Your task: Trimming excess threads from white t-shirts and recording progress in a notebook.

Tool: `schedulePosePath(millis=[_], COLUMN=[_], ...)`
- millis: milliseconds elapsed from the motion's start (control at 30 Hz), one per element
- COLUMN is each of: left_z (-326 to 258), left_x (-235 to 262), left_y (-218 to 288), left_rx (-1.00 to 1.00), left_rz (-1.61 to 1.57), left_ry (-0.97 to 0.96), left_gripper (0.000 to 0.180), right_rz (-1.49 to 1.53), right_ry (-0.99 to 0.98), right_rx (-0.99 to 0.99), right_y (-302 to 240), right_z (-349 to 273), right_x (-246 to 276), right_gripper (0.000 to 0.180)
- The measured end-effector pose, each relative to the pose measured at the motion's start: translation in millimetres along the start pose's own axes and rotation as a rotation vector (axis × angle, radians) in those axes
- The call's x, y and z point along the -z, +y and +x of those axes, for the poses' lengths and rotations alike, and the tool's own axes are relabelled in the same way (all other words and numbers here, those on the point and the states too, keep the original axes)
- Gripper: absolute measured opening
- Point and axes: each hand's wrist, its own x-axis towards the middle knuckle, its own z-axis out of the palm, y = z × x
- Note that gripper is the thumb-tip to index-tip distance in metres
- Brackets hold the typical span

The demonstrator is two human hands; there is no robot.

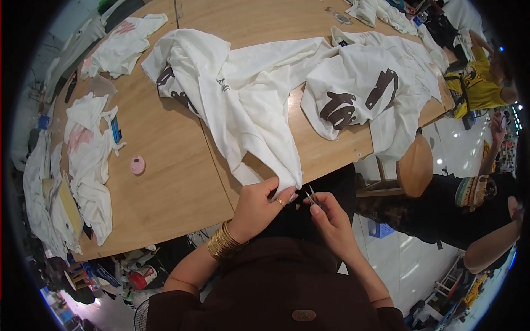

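A white garment (243, 99) with dark brown print stretches across the table toward me. Its near end hangs at the table's front edge, where my left hand (259, 207) is closed on the cloth, thumb and fingers pinching a fold. Just right of that fold, my right hand (330, 218) is closed around small metal thread snips (312, 199). Their two pointed tips stand apart, directed up and away from me, beside the cloth but not visibly touching it. The grip end is hidden by my fingers.
A second white printed garment (359, 83) lies to the right on the wooden table (165, 193). White cloths (88, 160) lie along the left side, near a pink round object (137, 165). A wooden stool (415, 165) and people (480, 83) are at the right.
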Motion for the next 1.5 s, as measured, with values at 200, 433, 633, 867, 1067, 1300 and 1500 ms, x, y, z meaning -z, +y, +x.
schedulePosePath(millis=[200,433,633,867,1067,1300,1500], left_z=[-4,-4,-5,-10,-26,-36,-37], left_x=[1,4,5,19,43,58,100], left_y=[8,6,5,5,-15,-3,20], left_rx=[-0.150,-0.185,-0.187,0.055,0.225,0.260,0.199], left_rz=[0.002,0.130,0.061,-0.200,-0.255,-0.292,-0.382], left_ry=[0.129,0.138,0.138,-0.004,-0.112,-0.069,0.044], left_gripper=[0.021,0.018,0.018,0.016,0.016,0.019,0.021], right_rz=[0.226,0.309,0.358,0.312,0.184,-0.194,-0.109], right_ry=[-0.151,-0.215,-0.244,0.014,0.032,0.255,-0.075], right_rx=[-0.194,-0.140,-0.137,0.010,0.011,0.267,0.110], right_y=[-20,-20,-21,-20,-19,-19,-59], right_z=[-6,-1,3,7,67,186,232], right_x=[-2,-9,-10,-9,16,-14,-18], right_gripper=[0.018,0.024,0.026,0.016,0.017,0.037,0.030])
